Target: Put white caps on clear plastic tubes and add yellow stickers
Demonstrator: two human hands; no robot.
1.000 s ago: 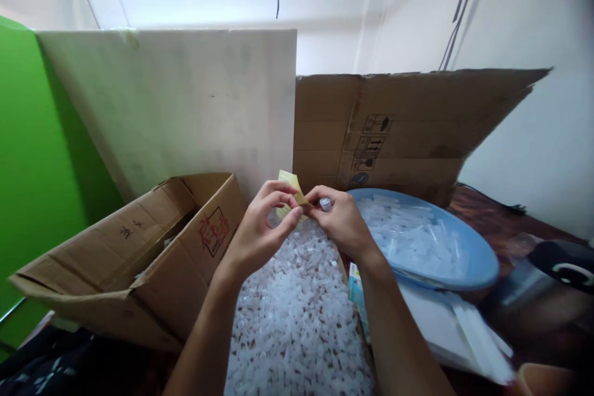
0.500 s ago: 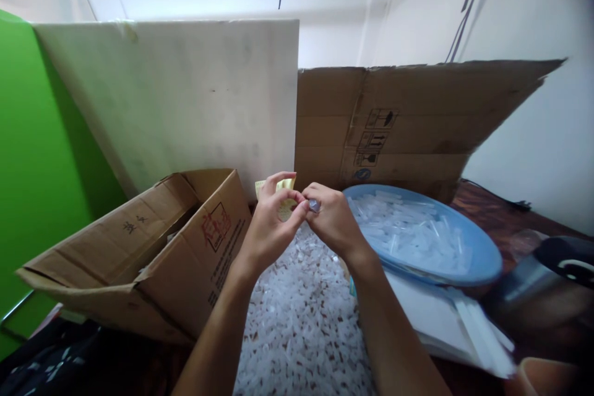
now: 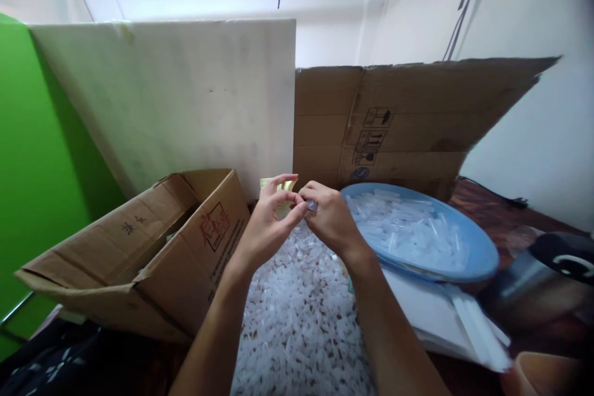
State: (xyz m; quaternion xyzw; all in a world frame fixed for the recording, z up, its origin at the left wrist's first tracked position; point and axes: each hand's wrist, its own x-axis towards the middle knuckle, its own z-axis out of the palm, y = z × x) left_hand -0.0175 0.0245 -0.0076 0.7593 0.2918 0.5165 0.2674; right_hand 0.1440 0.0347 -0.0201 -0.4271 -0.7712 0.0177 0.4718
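Single view, head-worn camera. Looks forward and down from above the person's own forearms, which enter from the bottom edge and meet near frame centre: left hand (image 3: 271, 223), right hand (image 3: 329, 219). Close range; the hands sit just below the lens axis. Facing a white board (image 3: 176, 99) and a cardboard sheet (image 3: 394, 124) standing upright ahead, wall behind. Open carton (image 3: 139, 253) at lower left, blue basin (image 3: 477, 253) at right, table (image 3: 492, 210) edge far right. Wide lens; edges bow. No second view to compare.
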